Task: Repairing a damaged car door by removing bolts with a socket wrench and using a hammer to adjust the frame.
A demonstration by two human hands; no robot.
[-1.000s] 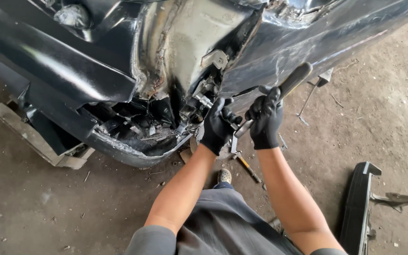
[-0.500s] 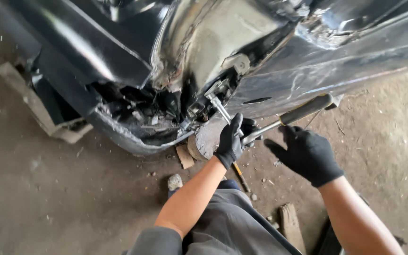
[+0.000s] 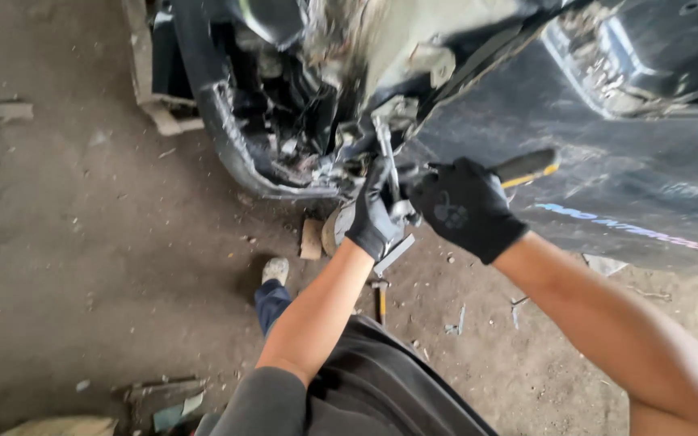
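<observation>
- Closed again around the black tool handle [image 3: 527, 167] since half a second ago: right hand [image 3: 464, 206], gloved, earlier spread open below it.
- Wrapped tight on the metal shaft [image 3: 387, 157]: left hand [image 3: 373, 214].
- Shaft tilted up-left into the broken car body [image 3: 478, 97]; handle pointing right along the dark panel.
- Bare dirt floor [image 3: 82, 242] open left of the body.
</observation>
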